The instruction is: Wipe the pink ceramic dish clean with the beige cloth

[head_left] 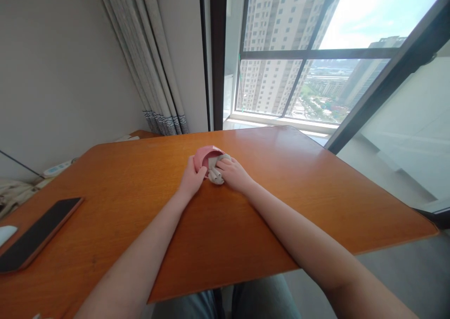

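A pink bowl-like piece (202,155), tipped with its hollow side toward me, is held just over the middle of the wooden table (140,183). My left hand (191,178) grips its left side, the thumb at the near rim. In my right hand (234,173) is a crumpled pale cloth (215,174), pressed against the open side of the pink piece. Part of the cloth hangs below the rim. The right fingertips are partly hidden in the cloth's folds.
At the left of the table lies a long dark pad (42,232) with a white object (6,233) beside it. A white power strip (58,168) is beyond the left edge. Behind are a grey curtain (147,66) and a large window (277,85).
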The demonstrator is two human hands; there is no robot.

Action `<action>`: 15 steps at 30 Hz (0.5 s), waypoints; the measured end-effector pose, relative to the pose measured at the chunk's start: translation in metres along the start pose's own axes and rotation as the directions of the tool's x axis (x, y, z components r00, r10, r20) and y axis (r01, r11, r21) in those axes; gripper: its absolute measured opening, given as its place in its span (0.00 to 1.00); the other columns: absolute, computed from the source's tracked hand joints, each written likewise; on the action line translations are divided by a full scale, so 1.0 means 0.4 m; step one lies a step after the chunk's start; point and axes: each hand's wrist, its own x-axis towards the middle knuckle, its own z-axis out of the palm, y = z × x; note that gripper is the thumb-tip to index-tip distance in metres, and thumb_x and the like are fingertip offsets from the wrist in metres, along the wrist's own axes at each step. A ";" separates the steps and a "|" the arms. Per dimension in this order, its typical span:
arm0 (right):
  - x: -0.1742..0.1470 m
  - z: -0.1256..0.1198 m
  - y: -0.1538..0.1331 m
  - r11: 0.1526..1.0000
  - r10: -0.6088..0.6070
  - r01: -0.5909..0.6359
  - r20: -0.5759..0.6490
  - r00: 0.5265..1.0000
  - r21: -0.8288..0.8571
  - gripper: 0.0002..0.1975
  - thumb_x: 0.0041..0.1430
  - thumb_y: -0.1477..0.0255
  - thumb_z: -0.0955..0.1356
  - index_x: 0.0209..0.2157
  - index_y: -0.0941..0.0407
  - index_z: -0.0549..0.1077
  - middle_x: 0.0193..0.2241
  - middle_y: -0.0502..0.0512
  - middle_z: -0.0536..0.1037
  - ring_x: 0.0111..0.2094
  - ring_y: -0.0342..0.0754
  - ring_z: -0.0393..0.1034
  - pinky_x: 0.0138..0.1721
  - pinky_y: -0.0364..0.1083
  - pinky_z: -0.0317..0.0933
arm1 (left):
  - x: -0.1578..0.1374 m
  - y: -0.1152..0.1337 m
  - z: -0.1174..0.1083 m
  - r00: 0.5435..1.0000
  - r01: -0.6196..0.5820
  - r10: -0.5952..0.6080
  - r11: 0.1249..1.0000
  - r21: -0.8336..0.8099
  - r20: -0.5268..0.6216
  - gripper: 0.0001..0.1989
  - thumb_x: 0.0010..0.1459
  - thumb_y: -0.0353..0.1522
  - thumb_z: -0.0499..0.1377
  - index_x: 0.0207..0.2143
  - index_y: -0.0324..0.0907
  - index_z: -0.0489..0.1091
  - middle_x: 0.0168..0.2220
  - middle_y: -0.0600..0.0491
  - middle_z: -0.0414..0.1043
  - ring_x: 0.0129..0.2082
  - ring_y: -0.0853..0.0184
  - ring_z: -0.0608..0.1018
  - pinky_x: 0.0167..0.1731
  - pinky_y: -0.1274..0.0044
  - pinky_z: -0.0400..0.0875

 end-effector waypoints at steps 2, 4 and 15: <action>-0.002 0.003 -0.009 1.000 0.011 -0.011 0.012 1.000 -0.008 0.10 0.64 0.73 0.62 0.31 0.56 0.74 0.30 0.53 0.72 0.37 0.48 0.58 0.41 0.49 0.51 | -0.007 -0.009 0.014 0.998 -0.024 0.024 1.000 0.001 -0.051 0.15 0.51 0.34 0.57 0.41 0.43 0.59 0.38 0.52 0.67 0.37 0.65 0.73 0.40 0.71 0.71; -0.003 0.006 -0.025 0.999 0.045 -0.045 0.008 0.999 -0.019 0.09 0.63 0.73 0.63 0.33 0.56 0.74 0.31 0.54 0.72 0.37 0.49 0.58 0.40 0.49 0.51 | -0.017 -0.018 0.036 0.988 -0.041 0.034 0.998 -0.043 -0.154 0.24 0.51 0.37 0.59 0.49 0.43 0.56 0.48 0.48 0.65 0.48 0.64 0.71 0.51 0.71 0.65; 0.001 -0.014 -0.004 0.999 -0.052 0.051 -0.031 0.998 -0.010 0.11 0.65 0.72 0.60 0.33 0.56 0.73 0.31 0.54 0.72 0.37 0.48 0.58 0.40 0.47 0.53 | 0.007 -0.019 0.002 0.999 -0.033 0.031 0.998 -0.049 -0.038 0.37 0.47 0.29 0.58 0.60 0.43 0.50 0.60 0.45 0.57 0.59 0.60 0.63 0.58 0.69 0.57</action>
